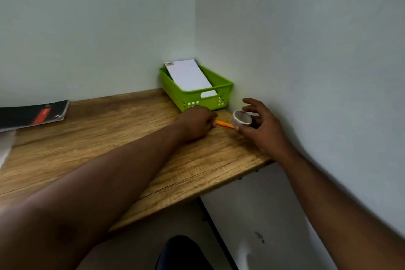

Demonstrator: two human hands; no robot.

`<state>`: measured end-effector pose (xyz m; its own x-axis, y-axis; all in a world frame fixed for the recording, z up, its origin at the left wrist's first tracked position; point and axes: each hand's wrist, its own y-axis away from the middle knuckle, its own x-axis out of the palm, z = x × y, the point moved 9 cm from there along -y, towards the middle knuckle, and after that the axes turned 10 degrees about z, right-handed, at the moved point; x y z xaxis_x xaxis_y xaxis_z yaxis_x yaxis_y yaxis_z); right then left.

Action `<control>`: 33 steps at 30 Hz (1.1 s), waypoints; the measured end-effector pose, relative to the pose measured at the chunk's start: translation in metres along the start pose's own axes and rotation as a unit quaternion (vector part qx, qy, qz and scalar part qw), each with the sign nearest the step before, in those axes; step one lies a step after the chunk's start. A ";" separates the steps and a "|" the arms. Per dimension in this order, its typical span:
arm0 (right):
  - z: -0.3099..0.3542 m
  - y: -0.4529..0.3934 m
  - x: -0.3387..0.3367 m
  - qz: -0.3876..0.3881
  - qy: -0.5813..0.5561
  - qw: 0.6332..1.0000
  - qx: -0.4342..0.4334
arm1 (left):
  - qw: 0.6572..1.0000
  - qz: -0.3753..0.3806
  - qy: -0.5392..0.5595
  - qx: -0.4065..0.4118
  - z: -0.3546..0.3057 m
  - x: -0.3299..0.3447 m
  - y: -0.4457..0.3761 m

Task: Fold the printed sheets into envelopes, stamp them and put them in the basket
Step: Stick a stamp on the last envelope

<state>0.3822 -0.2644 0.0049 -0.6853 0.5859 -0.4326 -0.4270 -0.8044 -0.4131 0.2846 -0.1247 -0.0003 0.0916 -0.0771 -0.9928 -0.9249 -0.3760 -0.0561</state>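
The envelope [190, 79] stood tilted in the green basket [221, 94] in the bench [98, 138] corner, just beyond both hands. The left hand [197, 124] lay on the bench before the basket, fingers curled around the end of an orange pen [224, 124]. The right hand [258, 127] gripped a small round tub [241, 118], its other fingers spread.

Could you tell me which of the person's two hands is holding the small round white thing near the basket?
The right hand holds the round white thing, thumb and fingers around it. The left hand rests beside the orange pen.
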 end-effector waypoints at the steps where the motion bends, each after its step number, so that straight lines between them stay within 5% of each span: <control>1: -0.005 0.000 0.000 0.002 -0.007 1.000 0.009 | 1.000 0.000 -0.006 -0.007 0.001 0.001 -0.004; 15: -0.015 -0.008 0.018 0.045 0.208 0.973 0.087 | 0.995 -0.075 0.068 -0.021 0.004 0.003 -0.001; 22: -0.011 -0.004 0.010 0.030 0.158 0.985 0.064 | 0.993 -0.080 0.076 -0.031 0.008 0.004 0.002; 27: -0.019 -0.008 0.027 0.156 0.132 0.977 0.069 | 0.993 -0.079 0.080 -0.035 0.010 0.005 0.001; 33: -0.011 -0.009 0.022 0.075 0.157 0.983 0.058 | 0.992 -0.088 0.079 -0.035 0.011 0.004 0.002</control>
<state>0.3771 -0.2432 -0.0103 -0.5380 0.4466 -0.7149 -0.4115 -0.8793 -0.2397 0.2796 -0.1155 -0.0052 0.3114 -0.1462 -0.9390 -0.8617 -0.4600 -0.2141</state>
